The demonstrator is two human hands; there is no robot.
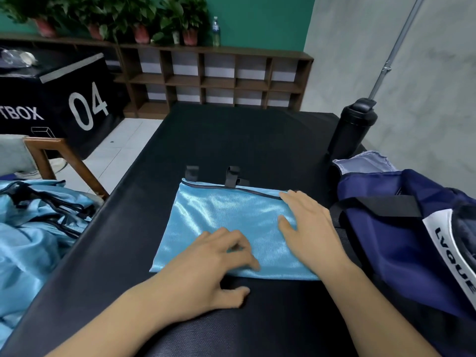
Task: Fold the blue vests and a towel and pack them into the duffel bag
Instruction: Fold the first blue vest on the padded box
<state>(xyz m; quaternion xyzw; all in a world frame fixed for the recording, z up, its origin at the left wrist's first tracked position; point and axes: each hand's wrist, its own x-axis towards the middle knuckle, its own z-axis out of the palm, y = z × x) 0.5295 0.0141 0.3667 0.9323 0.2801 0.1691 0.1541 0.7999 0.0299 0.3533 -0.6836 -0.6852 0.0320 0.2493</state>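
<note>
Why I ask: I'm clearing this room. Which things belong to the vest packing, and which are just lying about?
Job: folded blue vest under the left hand and right hand; heap of unfolded vests; duffel bag; pale cloth behind it, likely the towel.
Lying about: black bottle; potted plants; box marked 04; clear bottle.

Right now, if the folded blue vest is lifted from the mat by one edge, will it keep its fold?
Probably not: the folded blue vest looks thin and floppy, like the crumpled pile of vests. Its shiny surface suggests the layers may slide apart. It seems light, so the right hand lying flat on it likely holds it in place.
</note>
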